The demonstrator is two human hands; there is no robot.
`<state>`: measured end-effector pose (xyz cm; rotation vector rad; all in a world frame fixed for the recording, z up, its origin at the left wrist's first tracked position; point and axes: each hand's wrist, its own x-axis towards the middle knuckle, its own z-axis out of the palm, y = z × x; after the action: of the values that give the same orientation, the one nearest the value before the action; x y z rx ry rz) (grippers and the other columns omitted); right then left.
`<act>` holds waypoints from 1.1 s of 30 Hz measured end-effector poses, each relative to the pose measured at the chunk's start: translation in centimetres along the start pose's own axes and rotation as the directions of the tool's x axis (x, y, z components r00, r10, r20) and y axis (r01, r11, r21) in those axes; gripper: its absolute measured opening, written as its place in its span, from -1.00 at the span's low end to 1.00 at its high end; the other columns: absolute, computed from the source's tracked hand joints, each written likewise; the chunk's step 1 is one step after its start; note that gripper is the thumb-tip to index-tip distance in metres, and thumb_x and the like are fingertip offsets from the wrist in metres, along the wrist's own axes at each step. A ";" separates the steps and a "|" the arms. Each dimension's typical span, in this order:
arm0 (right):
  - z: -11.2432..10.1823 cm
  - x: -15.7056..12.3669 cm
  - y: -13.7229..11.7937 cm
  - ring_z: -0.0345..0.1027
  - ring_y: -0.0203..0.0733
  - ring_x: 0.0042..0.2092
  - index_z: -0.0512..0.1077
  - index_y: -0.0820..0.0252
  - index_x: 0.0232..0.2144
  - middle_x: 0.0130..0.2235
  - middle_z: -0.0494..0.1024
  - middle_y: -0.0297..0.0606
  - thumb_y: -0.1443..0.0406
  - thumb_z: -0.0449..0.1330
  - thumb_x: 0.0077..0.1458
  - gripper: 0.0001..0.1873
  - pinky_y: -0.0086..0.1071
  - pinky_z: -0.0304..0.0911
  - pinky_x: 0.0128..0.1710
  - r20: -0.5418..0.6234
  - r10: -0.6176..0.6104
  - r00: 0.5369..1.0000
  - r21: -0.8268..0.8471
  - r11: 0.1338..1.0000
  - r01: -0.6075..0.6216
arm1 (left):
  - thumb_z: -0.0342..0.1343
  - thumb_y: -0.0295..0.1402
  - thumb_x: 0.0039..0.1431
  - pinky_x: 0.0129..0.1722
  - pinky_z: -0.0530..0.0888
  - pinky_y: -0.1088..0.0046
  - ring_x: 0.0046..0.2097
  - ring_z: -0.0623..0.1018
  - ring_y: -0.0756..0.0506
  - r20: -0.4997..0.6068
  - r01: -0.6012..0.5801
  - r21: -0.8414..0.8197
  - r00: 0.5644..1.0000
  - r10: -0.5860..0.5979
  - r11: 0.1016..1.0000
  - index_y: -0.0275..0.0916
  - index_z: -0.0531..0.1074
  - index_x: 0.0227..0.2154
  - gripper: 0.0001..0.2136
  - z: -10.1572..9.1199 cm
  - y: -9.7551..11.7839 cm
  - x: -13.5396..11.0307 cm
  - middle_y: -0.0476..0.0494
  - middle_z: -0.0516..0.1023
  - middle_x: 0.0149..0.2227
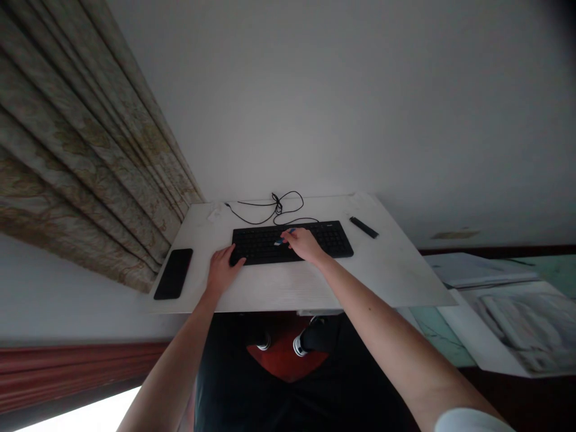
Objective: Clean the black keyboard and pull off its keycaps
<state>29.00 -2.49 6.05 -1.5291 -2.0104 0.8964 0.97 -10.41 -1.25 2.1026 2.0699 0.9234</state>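
While our left hand rests on the near left corner of a black computer keyboard, our right hand sits over the middle of the keys with its fingers pinched together on a small blue-and-silver stick (maybe a USB drive, too small to confirm). So: right grip closed on the stick, which sits just above the keys at the hand's inner edge. Left hand is holding nothing we can see, with its fingers loosely curled and touching the keyboard's edge.

Keyboard lies on a white desk board. A black cable sits in a loose tangle just behind it and runs along its back edge. A black smartphone lies left of our left hand, near the board's corner. A short black bar lies beyond the keyboard's right end, apart from it.

A pleated patterned curtain runs along the board's left side. Printed sheets lie off to the right, lower than the board.
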 end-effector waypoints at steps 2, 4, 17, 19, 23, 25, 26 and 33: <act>0.9 0.1 -0.4 0.56 -0.19 -0.33 0.61 0.22 -0.27 -0.28 0.68 -0.19 0.20 0.04 0.37 -0.62 -0.43 0.34 -0.31 0.021 -0.020 1.000 -0.016 1.000 0.020 | 0.15 -0.08 0.22 0.21 0.39 -0.02 0.14 0.51 -0.32 0.002 -0.004 -0.001 1.000 0.004 1.000 -0.22 0.42 0.16 -0.49 -0.1 0.0 0.0 -0.31 0.55 0.10; 0.9 0.1 -0.5 0.57 -0.17 -0.31 0.61 0.22 -0.31 -0.30 0.68 -0.17 0.21 0.05 0.36 -0.63 -0.42 0.33 -0.29 0.022 -0.016 1.000 -0.082 0.996 0.018 | 0.14 -0.08 0.23 0.21 0.39 -0.01 0.13 0.51 -0.31 0.006 -0.007 0.001 1.000 0.007 1.000 -0.21 0.42 0.16 -0.50 -0.1 0.1 0.0 -0.29 0.55 0.10; -1.4 -0.3 0.6 0.57 -0.17 -0.31 0.61 0.24 -0.30 -0.30 0.68 -0.15 0.19 0.07 0.36 -0.63 -0.42 0.35 -0.27 -0.023 -0.008 1.000 -0.052 0.999 0.007 | 0.12 -0.07 0.25 0.21 0.38 0.00 0.14 0.50 -0.30 -0.008 -0.030 0.014 1.000 0.030 0.999 -0.26 0.40 0.17 -0.48 0.1 -0.2 -0.1 -0.32 0.55 0.10; -0.8 -0.3 0.5 0.57 -0.16 -0.32 0.61 0.23 -0.29 -0.29 0.68 -0.15 0.19 0.08 0.35 -0.65 -0.42 0.35 -0.28 -0.017 -0.022 1.000 -0.058 0.998 0.021 | 0.12 -0.07 0.25 0.20 0.39 0.01 0.13 0.50 -0.30 -0.015 -0.034 0.007 0.999 0.034 0.999 -0.27 0.40 0.17 -0.48 0.1 -0.2 -0.1 -0.33 0.55 0.09; -2.0 -0.3 1.9 0.58 -0.09 -0.26 0.61 0.21 -0.36 -0.31 0.68 -0.13 0.22 0.09 0.33 -0.65 -0.39 0.35 -0.25 -0.039 -0.014 0.999 -0.150 0.989 0.008 | 0.13 -0.06 0.24 0.20 0.39 0.01 0.12 0.51 -0.30 -0.016 -0.036 0.000 0.999 0.036 0.999 -0.27 0.41 0.17 -0.47 0.2 -0.3 -0.1 -0.32 0.55 0.09; -3.3 -0.4 2.9 0.58 -0.08 -0.26 0.60 0.21 -0.41 -0.32 0.68 -0.13 0.24 0.08 0.32 -0.64 -0.37 0.35 -0.25 -0.053 0.003 0.999 -0.175 0.984 -0.012 | 0.13 -0.07 0.24 0.20 0.39 0.00 0.12 0.51 -0.30 -0.018 -0.033 -0.004 0.999 0.033 0.999 -0.25 0.40 0.17 -0.48 0.2 -0.3 -0.1 -0.31 0.55 0.09; -3.8 -0.5 3.3 0.58 -0.09 -0.28 0.59 0.21 -0.41 -0.33 0.68 -0.13 0.24 0.08 0.32 -0.64 -0.37 0.35 -0.26 -0.058 0.018 0.998 -0.169 0.985 -0.027 | 0.14 -0.07 0.24 0.21 0.39 0.00 0.12 0.51 -0.30 -0.019 -0.031 -0.005 0.999 0.031 1.000 -0.24 0.40 0.17 -0.48 0.2 -0.2 -0.1 -0.30 0.55 0.10; -2.5 -0.8 3.1 0.56 -0.20 -0.34 0.59 0.19 -0.32 -0.29 0.68 -0.21 0.21 0.03 0.36 -0.64 -0.42 0.37 -0.28 -0.091 0.006 0.996 0.000 1.000 -0.006 | 0.13 -0.07 0.24 0.22 0.37 -0.02 0.13 0.51 -0.31 0.012 -0.014 0.002 1.000 0.014 1.000 -0.25 0.40 0.18 -0.47 -0.1 -0.1 0.0 -0.31 0.54 0.11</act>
<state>32.99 -2.13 5.49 -1.5486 -1.9428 0.8136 0.86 -10.48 -1.21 2.1212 2.0541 0.9078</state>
